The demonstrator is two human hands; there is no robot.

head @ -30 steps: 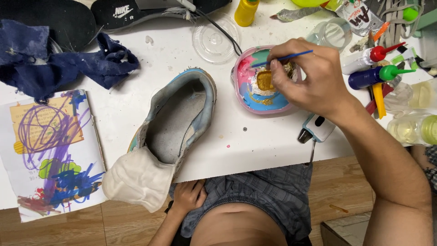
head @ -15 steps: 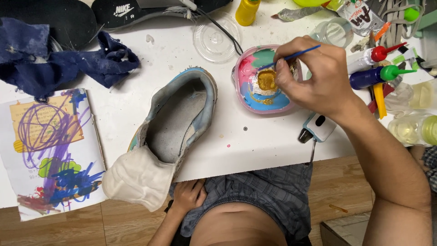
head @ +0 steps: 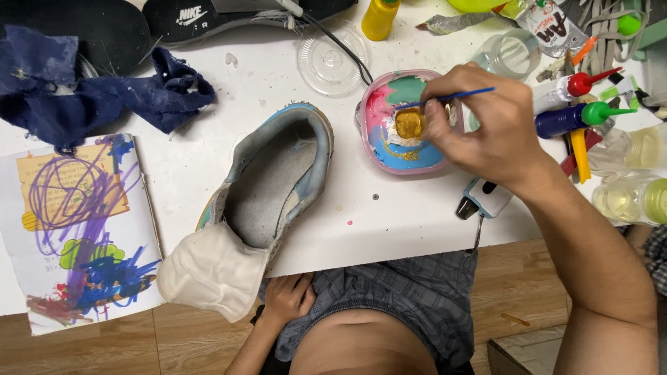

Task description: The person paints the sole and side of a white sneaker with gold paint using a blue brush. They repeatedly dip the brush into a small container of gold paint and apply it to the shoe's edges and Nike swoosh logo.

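Paintbrush [head: 451,96], thin with a blue handle, sits pinched in the fingers of our right hand [head: 486,132], tip down in a gold blob of paint. That blob lies in the middle of a pink-rimmed palette dish [head: 372,135] smeared with blue, teal, pink and white, set toward the far right part of the white counter [head: 389,215]. Our right hand is closed around the brush and hovers over the dish's right half. Our left hand [head: 288,298] rests below the counter's near edge, fingers loosely curled against the grey checked shorts [head: 410,298]; it holds nothing.

Worn shoe [head: 278,187] with a pale blue collar lies at the counter's middle, its white tongue [head: 212,271] hanging over the near edge. Scribbled paper sheet [head: 76,229] at the near left corner. Dark blue rag [head: 90,97] at the far left. Clear plastic lid [head: 332,57] just beyond the dish. Squeeze bottles [head: 583,114] with red and green tips crowd the right edge.
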